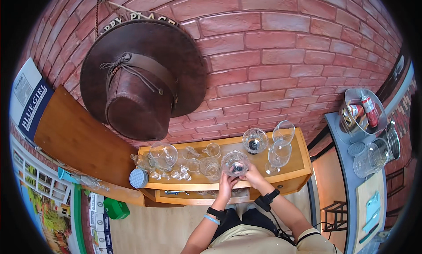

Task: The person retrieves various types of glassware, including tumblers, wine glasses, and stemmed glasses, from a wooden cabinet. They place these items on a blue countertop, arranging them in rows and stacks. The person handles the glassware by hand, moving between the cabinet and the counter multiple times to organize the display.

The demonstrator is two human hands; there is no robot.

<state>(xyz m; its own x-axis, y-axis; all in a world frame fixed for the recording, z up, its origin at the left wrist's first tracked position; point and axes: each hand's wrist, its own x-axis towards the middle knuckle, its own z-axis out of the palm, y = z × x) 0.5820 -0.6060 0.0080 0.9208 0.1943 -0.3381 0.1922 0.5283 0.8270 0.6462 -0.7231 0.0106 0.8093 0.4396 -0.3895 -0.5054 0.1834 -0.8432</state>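
Glass over wood: a drinking glass [235,161] near the front edge

Toward the left, a brown hat [138,117] hangs on the brick wall [272,43]. Then come a blue-topped container [138,178] and a cluster of small glasses [176,174] on the wooden surface [298,161]. Next is the left hand [225,186], fingers curled against the near side of the drinking glass. The glass lies just beyond the fingertips, away from the person's body, its long axis pointing roughly up toward the head; I cannot tell whether its base touches the wood. The right hand [253,176] grips it from the lower right; both touch it, so neither is nearer. Further right stand a round-bowled glass [255,139] and tall glasses [280,152]. At far right, a grey surface [347,159] carries a clear bin [351,134] holding cans [370,111].
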